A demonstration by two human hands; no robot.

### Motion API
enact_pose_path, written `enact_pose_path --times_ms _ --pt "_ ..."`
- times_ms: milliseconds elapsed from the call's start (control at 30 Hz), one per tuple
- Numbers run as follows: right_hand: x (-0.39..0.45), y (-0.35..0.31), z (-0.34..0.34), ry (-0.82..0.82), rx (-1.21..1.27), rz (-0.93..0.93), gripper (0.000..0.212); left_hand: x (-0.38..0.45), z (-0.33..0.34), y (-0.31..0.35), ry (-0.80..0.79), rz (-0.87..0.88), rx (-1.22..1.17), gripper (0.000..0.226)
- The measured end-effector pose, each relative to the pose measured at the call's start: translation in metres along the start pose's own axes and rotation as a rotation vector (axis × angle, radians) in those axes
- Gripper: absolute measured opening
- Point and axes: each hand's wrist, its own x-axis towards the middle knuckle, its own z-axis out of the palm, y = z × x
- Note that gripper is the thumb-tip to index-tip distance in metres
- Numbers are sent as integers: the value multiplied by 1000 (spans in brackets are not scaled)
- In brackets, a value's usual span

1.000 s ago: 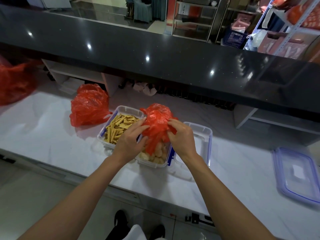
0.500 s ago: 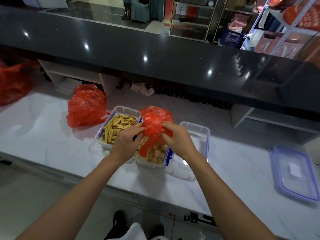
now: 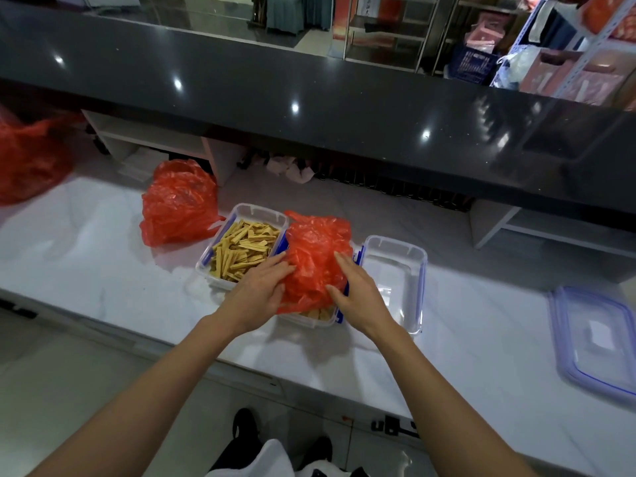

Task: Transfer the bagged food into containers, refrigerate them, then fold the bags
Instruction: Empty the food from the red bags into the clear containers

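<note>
A crumpled red plastic bag (image 3: 315,256) sits low over the middle clear container (image 3: 311,320), hiding most of it; a few pale food pieces show at its near edge. My left hand (image 3: 260,292) holds the bag's left side. My right hand (image 3: 359,292) holds its right side, with the forefinger laid on the plastic. To the left, an open container (image 3: 256,211) is full of yellow food sticks. An empty clear container (image 3: 418,270) stands to the right, touching the middle one.
A fuller red bag (image 3: 179,204) lies on the white counter (image 3: 103,277) left of the containers, and another red bag (image 3: 29,160) is at the far left. A blue-rimmed lid (image 3: 599,342) lies at the right. A black raised counter (image 3: 309,98) runs behind.
The red bag has dropped lower and spread over the middle container, covering the food that showed before. Both hands have moved apart to the bag's sides.
</note>
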Motion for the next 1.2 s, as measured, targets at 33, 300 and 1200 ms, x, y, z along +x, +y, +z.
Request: enact_pose_path --times_ms 33,300,1200 --pt "2 -3 3 18 28 -4 67 -1 0 2 52 -26 -44 42" --pt "8 -13 -6 301 214 -11 52 7 -3 8 249 -353 -205 20" --pt "34 -31 -11 124 -13 220 88 44 -24 -34 120 70 -214 52"
